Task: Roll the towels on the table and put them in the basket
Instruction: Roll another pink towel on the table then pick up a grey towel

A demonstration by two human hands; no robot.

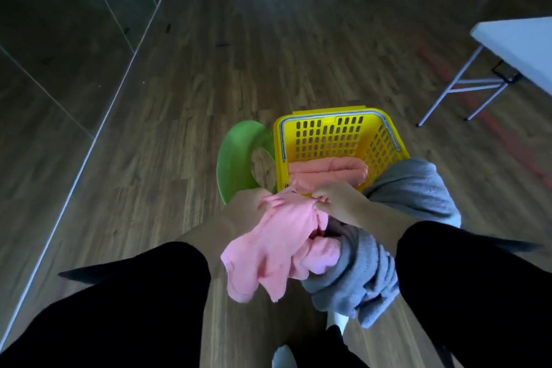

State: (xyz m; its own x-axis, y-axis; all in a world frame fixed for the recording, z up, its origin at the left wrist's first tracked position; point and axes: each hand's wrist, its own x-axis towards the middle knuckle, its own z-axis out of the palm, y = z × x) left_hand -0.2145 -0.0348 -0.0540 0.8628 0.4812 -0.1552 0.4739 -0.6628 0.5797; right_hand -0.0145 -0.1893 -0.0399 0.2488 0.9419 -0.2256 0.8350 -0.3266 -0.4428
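A loose pink towel is held just in front of the basket, its top edge pinched by the curled fingers of the right hand. The left hand is hidden beneath the cloth, so its grip cannot be told. The towel is judged light, soft and floppy, and is best taken at a corner or hem. A rolled pink towel already lies inside the basket.

Loose black left sleeve, loose black right sleeve, bare right hand
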